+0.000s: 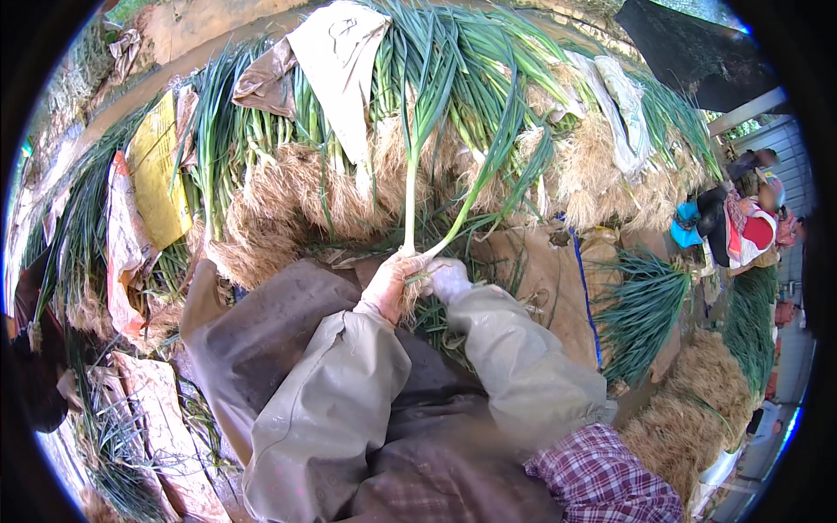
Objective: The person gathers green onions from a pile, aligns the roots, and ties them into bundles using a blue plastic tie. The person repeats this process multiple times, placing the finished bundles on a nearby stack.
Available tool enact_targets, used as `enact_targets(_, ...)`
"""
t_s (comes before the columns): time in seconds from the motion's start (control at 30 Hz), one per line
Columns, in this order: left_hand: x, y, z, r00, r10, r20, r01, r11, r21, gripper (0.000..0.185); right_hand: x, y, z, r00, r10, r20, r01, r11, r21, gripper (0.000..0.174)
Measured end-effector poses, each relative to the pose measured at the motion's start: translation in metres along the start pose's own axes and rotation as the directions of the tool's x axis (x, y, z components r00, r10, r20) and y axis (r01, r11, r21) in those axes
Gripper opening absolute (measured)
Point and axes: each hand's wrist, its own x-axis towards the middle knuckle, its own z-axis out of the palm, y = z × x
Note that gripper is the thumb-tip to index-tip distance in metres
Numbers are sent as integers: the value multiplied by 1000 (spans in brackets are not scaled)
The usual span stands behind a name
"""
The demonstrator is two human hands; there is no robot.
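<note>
My left hand [386,287], in a pale glove or bare, is closed around the lower ends of green onion stalks [410,202] in front of my lap. One stalk stands upright with long green leaves, and another leans to the right. Brown roots hang below the grip. My right hand [448,280], looking whitish, is close against the left at the stalk bases; its fingers are partly hidden and blurred. Both forearms wear grey waterproof sleeves. Beyond my hands lies a long heap of green onions [307,189] with bushy, pale-brown roots towards me.
White sacking [340,59] and a yellow sack [159,170] lie over the heap. A bundle of green onions [644,314] rests at right near a rooty pile [693,392]. People [745,225] sit at the far right. Loose leaves [118,444] lie lower left.
</note>
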Motion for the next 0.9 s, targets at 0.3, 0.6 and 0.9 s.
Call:
enact_targets(0.3,23,-19,-10,998,63,20,-64,996,65,11,-134,-19,-100,897,-205,-392,418,679,603,61)
enact_targets(0.6,23,-20,-14,989,150,7,-149,982,114,17,-205,-18,-126,984,-154,-87,122,234,964,26)
enact_targets(0.9,15,-16,1,982,165,-92,-159,985,65,40,-153,52,-82,974,80,213,-219,580,784,56)
